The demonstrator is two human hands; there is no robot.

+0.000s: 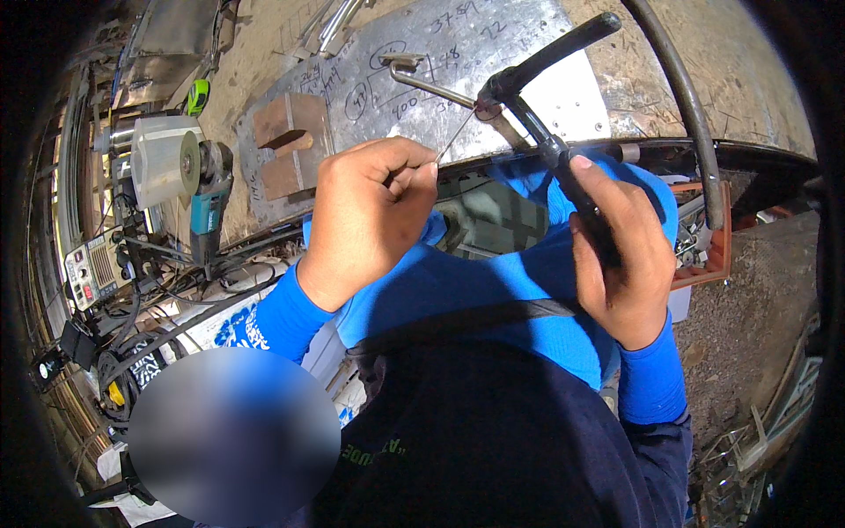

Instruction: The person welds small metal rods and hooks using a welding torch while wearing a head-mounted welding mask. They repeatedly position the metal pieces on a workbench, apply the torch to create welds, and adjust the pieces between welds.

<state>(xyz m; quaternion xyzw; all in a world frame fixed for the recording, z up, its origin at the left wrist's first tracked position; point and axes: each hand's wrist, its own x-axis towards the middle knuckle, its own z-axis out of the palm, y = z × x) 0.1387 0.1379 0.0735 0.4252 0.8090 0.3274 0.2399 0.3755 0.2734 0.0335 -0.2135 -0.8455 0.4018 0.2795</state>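
Observation:
My right hand [625, 251] is wrapped round the handle of a black TIG welding torch [563, 48], whose long back cap points up and to the right. Between the fingertips of my left hand [374, 202] is a thin filler rod [455, 136]. The rod's far end reaches close to the torch head, by the end of a bent metal bar [436, 88]. Whether rod and bar touch there I cannot tell. That bar lies over a grey metal sheet [387, 132] covered in black handwriting.
Left of the sheet stand a teal angle grinder [208, 211] and a translucent container [158, 163]. Brownish plates [290, 132] and a green tape measure [197, 97] lie beyond. A control box [95, 267] sits far left. At right are a thick curved tube [682, 97] and an orange crate [723, 242] of metal parts.

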